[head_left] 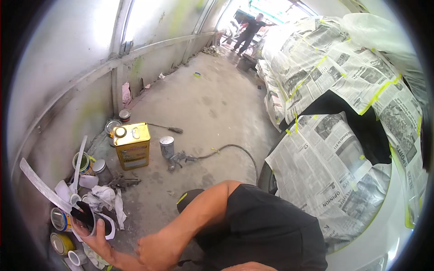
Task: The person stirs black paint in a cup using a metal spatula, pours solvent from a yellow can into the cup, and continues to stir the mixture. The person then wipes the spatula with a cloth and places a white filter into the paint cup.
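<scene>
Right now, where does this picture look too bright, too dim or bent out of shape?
Head view: glare washes out the opening near the distant person; head view: the light is dimmer around the left hand; head view: the wall rail bows toward the rim, and the corners go black.

The floor (217, 97) is grey, with dark stains in patches. Resting directly on it are a yellow rectangular can (132, 148), a spray gun (173, 157) with its hose (238, 147) to the right, and a dark-handled rod (175, 130). Two small tins (124, 116) stand behind the can.
</scene>
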`<control>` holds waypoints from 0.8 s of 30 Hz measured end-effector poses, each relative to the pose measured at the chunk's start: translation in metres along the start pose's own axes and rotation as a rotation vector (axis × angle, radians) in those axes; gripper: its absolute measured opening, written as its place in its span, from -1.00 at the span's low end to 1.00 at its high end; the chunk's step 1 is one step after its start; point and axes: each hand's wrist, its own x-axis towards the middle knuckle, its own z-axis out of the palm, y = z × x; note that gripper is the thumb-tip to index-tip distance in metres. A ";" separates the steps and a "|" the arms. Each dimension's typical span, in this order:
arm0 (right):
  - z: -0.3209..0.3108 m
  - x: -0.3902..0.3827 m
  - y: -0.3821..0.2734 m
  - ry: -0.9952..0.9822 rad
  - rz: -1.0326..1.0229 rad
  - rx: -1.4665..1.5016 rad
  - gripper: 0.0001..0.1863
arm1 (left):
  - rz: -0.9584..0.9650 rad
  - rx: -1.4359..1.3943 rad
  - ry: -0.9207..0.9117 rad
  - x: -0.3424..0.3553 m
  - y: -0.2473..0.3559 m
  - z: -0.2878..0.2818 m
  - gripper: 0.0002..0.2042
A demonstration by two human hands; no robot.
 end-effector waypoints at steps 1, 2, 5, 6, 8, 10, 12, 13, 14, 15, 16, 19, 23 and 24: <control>-0.003 0.002 -0.004 0.008 -0.002 0.021 -0.62 | 0.016 0.028 -0.005 -0.001 0.000 -0.003 -0.11; -0.004 0.004 -0.006 0.015 -0.003 0.043 -0.63 | 0.032 0.055 -0.010 -0.002 -0.001 -0.006 -0.12; 0.000 0.005 0.010 0.086 0.026 0.013 -0.67 | 0.044 0.108 0.013 0.004 -0.013 -0.003 -0.13; 0.002 0.004 0.011 0.083 0.028 0.018 -0.67 | 0.039 0.106 0.013 0.004 -0.013 0.000 -0.13; 0.006 0.002 0.014 0.099 -0.023 -0.078 -0.68 | 0.054 0.063 -0.017 0.005 -0.013 0.004 -0.15; 0.015 0.003 0.013 0.103 -0.028 -0.033 -0.68 | 0.023 -0.006 -0.032 0.003 -0.005 0.015 -0.13; 0.019 0.007 0.010 0.107 -0.046 0.007 -0.68 | 0.022 -0.043 -0.054 0.003 -0.002 0.017 -0.09; 0.018 0.008 0.009 0.035 -0.032 0.024 -0.69 | 0.022 -0.039 -0.045 0.003 -0.001 0.016 -0.09; 0.018 0.009 0.008 -0.037 -0.017 0.040 -0.70 | 0.024 -0.038 -0.050 0.003 0.000 0.016 -0.09; 0.013 0.009 0.008 -0.037 -0.024 0.041 -0.70 | 0.027 -0.036 -0.058 0.003 0.001 0.015 -0.08; 0.007 0.008 0.008 -0.063 -0.017 0.016 -0.69 | 0.026 -0.031 -0.054 0.002 0.001 0.013 -0.08; 0.006 0.006 0.007 -0.028 -0.025 0.022 -0.66 | 0.033 -0.056 -0.040 0.000 0.000 0.009 -0.13; 0.012 0.009 0.005 -0.140 -0.011 -0.013 -0.57 | 0.080 -0.018 -0.024 0.003 -0.004 0.007 -0.12; 0.014 0.009 0.004 -0.139 -0.016 -0.015 -0.57 | 0.089 -0.002 -0.022 0.003 -0.002 0.004 -0.11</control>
